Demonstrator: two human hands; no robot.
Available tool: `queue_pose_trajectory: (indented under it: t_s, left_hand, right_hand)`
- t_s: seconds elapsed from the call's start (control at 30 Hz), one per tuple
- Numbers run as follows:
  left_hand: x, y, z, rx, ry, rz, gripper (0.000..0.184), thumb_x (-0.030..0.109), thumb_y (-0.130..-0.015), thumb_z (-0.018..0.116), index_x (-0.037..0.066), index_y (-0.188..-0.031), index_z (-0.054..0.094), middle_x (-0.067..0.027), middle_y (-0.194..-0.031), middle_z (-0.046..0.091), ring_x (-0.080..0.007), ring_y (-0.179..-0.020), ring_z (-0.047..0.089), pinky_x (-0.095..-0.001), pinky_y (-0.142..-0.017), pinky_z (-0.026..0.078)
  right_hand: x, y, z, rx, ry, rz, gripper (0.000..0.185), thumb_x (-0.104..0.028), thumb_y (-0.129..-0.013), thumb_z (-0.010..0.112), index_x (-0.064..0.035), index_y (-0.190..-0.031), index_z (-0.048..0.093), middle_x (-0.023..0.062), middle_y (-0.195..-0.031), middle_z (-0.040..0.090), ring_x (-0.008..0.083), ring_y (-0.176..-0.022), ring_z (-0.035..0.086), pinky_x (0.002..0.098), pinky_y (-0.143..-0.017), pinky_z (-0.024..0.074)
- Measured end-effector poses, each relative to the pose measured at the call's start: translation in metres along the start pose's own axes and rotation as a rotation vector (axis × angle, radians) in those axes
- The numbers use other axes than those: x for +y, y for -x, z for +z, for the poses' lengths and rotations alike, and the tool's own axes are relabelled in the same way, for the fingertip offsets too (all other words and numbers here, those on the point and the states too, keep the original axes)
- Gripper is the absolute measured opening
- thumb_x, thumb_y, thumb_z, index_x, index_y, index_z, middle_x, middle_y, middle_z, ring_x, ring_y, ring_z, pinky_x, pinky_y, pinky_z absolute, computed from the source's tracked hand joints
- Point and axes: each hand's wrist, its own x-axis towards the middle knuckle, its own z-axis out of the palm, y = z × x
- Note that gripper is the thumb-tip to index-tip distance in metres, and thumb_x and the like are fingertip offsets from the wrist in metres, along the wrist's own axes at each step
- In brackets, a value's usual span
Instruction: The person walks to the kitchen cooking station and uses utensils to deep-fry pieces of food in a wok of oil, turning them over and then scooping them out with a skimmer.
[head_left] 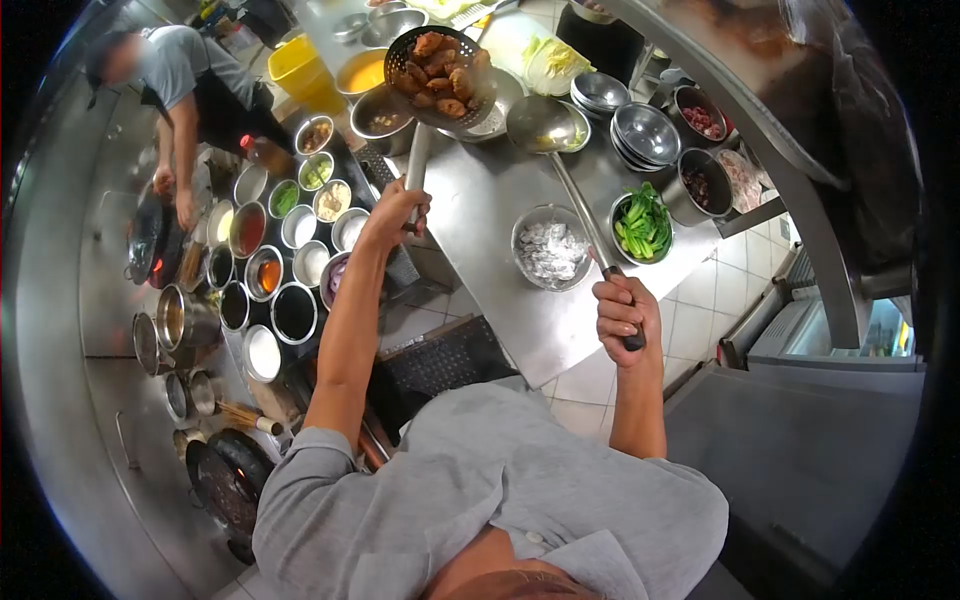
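Observation:
My left hand (400, 212) is closed around the handle of a perforated strainer ladle (419, 150), whose dark bowl holds browned fried pieces (437, 72) above the far end of the steel table. Wrapped round the black grip of a long-handled ladle (575, 190) is my right hand (626, 318). That ladle's round bowl (538, 124) hangs over the table beside stacked metal bowls (645, 135). Between the two handles sits a bowl of white, powder-coated pieces (550, 248). A bowl of green vegetables (642, 226) stands right of the ladle handle.
Several sauce and ingredient containers (294, 313) stand at left. A co-worker (200, 85) leans over a wok (155, 230) at upper left; another wok (225, 480) is lower left. Pots of meat (702, 190) and a metal post (835, 255) are at right.

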Motion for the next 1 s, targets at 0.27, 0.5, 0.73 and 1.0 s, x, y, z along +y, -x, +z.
queue_pose_trajectory:
  t_s: [0.27,0.5,0.73,1.0]
  left_hand:
    - [-0.017,-0.025,0.01,0.206,-0.35,0.083,0.028,0.005,-0.08,0.057,-0.006,-0.103,0.044,-0.0103,-0.065,0.055,-0.0208,-0.04,0.054,-0.0363,-0.032,0.043]
    - [-0.023,-0.038,0.025,0.45,-0.608,0.267,0.027,0.004,-0.079,0.056,-0.006,-0.099,0.04,-0.0238,-0.067,0.063,-0.0293,-0.047,0.065,-0.0397,-0.039,0.052]
    - [-0.006,0.002,0.021,0.274,-0.068,0.233,0.022,0.002,-0.078,0.056,-0.003,-0.094,0.041,-0.0112,-0.063,0.053,-0.0233,-0.04,0.055,-0.0361,-0.034,0.046]
    - [-0.056,0.117,-0.044,0.066,0.426,0.06,0.021,0.006,-0.08,0.058,0.002,-0.096,0.045,-0.0048,-0.062,0.047,-0.0145,-0.036,0.044,-0.0319,-0.033,0.038]
  right_hand:
    - [-0.003,0.011,0.013,-0.002,0.03,-0.096,0.026,-0.017,-0.102,0.034,-0.0023,-0.09,0.052,-0.0006,-0.06,0.039,0.0093,-0.042,0.039,0.0248,-0.038,0.0422]
    - [-0.001,0.007,0.01,-0.147,0.011,-0.159,0.052,-0.011,-0.1,0.031,-0.0018,-0.15,0.021,0.0038,-0.073,0.043,0.0082,-0.048,0.047,0.0238,-0.038,0.0427]
    - [0.016,0.013,0.015,-0.105,-0.028,-0.027,0.016,-0.02,-0.101,0.032,-0.009,-0.112,0.029,0.0031,-0.061,0.044,0.0144,-0.047,0.047,0.0271,-0.035,0.0385]
    - [0.074,0.019,0.028,-0.146,0.114,0.056,0.058,-0.01,-0.1,0.032,-0.0119,-0.155,0.014,0.0019,-0.068,0.043,0.0075,-0.044,0.044,0.0241,-0.037,0.0436]
